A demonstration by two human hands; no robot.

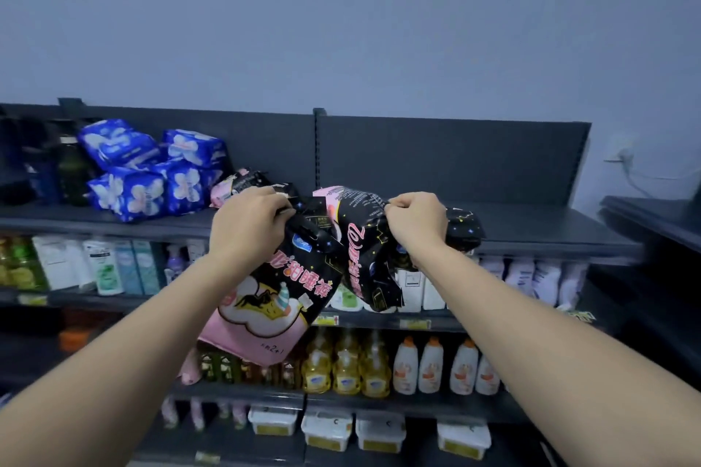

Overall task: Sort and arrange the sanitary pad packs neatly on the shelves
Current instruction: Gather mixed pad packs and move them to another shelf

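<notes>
Head view: both arms were stretched up to the dark grey metal top shelf point(531, 229). The left hand point(248, 226) was closed tight, its fingers point(265, 201) curled round the top edge of a glossy black-and-pink plastic pad pack point(265, 299) with a cartoon cloud on its face. That pack hung tilted off the grip, in front of the second shelf point(379, 322) and resting on nothing. Held by the top seam like that, it looked ready to be swung up and stood on the shelf.

The right hand point(415, 220) was a fist too, pinching the crumpled upper end of a second, black starry plastic pad pack point(364, 262). It drooped below the shelf lip just beside the first; touching or not, hard to call. Right of that hand a black starry bulge point(464, 226) sat on the shelf edge, and I couldn't tell whether it was the same pack or another.

Behind the left hand a small pink-and-black pack point(237, 184) lay flat on the shelf. Further left sat a loose heap of blue-and-white pad packs point(144, 171), tumbled over one another and not in rows. My read: sorting was at an early stage, with like packs to be brought together.

Lower down stood yellow liquid bottles point(345, 364), white orange-capped bottles point(428, 366) and white tubs point(326, 425).
</notes>
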